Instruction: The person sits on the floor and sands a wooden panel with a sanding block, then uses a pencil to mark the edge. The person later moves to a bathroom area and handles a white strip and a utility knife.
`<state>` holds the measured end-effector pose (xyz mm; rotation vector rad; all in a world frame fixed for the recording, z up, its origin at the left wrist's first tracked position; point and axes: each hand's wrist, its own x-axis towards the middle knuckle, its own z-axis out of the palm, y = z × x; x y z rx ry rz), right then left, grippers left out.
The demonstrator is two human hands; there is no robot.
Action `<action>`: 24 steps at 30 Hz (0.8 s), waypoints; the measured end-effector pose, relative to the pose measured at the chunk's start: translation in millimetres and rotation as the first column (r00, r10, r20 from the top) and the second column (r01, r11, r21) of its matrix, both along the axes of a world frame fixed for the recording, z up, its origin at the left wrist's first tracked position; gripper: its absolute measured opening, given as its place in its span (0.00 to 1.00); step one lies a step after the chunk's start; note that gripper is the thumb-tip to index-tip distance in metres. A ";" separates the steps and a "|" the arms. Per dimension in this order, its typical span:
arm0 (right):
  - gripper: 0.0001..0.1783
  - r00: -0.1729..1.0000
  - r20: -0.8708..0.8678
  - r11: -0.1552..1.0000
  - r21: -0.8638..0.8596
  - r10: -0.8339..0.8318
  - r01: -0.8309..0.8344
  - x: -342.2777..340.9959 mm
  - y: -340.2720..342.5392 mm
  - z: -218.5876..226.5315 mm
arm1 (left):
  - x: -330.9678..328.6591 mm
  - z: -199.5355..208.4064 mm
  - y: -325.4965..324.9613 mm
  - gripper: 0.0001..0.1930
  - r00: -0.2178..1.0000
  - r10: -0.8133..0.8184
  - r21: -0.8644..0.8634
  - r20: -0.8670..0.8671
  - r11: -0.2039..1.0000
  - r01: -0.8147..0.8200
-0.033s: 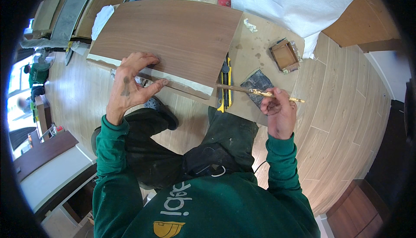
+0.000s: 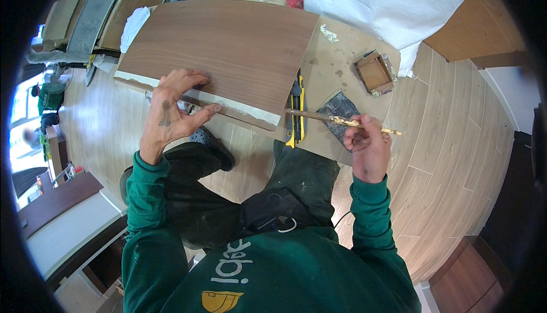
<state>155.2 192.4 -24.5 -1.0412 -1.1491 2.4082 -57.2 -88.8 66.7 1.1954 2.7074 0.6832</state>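
Two hands are busy: our left hand (image 2: pixel 174 113) presses flat and open on the brown wood board (image 2: pixel 228 51), our right hand (image 2: pixel 364 145) grips a glue-covered stick (image 2: pixel 336 120)

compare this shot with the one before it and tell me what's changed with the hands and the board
Nothing visibly changed. The left hand rests as before on the near, pale-coated edge of the brown board, and the right hand holds the thin brush pointed at that edge, same as in the prior shot. The yellow utility knife lies in the same spot.
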 end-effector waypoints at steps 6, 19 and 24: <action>0.14 0.999 0.035 1.000 -0.013 -0.011 0.011 1.2 1.7 2.3 | -0.3 0.4 0.7 0.24 1.000 -0.009 -0.007 0.001 1.000 0.009; 0.14 1.000 -0.012 1.000 0.013 0.004 -0.004 -3.9 1.2 0.1 | -1.6 -0.1 3.1 0.25 1.000 0.002 0.007 0.010 1.000 -0.002; 0.15 0.990 -0.001 0.990 -0.004 -0.141 0.141 -2.7 9.3 2.7 | 5.2 4.6 8.5 0.26 0.999 -0.008 0.022 -0.041 1.000 0.009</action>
